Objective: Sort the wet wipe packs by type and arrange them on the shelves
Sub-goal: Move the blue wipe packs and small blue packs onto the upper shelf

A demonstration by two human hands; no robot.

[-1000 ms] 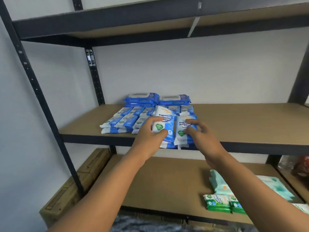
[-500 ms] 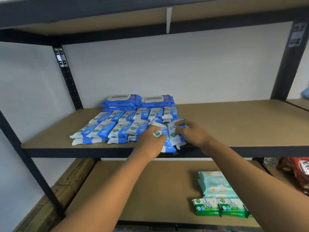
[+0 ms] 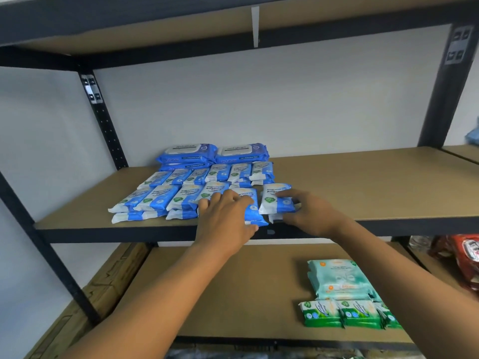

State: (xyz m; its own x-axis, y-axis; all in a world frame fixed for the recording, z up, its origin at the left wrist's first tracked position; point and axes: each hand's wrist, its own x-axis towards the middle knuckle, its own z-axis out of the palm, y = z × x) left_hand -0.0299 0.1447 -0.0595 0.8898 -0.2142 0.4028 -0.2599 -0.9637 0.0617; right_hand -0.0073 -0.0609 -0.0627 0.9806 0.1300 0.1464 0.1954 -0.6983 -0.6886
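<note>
Two hands on blue wipe packs at the front of the middle shelf [image 3: 363, 187].

The left hand [image 3: 225, 218] lies flat, fingers straight and spread, on one blue pack [image 3: 252, 211]. Just to its right, the right hand [image 3: 311, 213] reaches over the end pack [image 3: 274, 200]; whether it grips cannot be told. Matching small packs [image 3: 155, 196] lie left of and beyond the hands, with large blue packs [image 3: 189, 154] behind. Green packs [image 3: 321, 313] lie below the right forearm on the lower shelf [image 3: 220, 294].

Looked like stockroom: dark metal rack [image 3: 102, 120], bare board shelves [image 3: 363, 187], grouped wipe packs [image 3: 186, 189], plain white wall [image 3: 259, 99].
</note>
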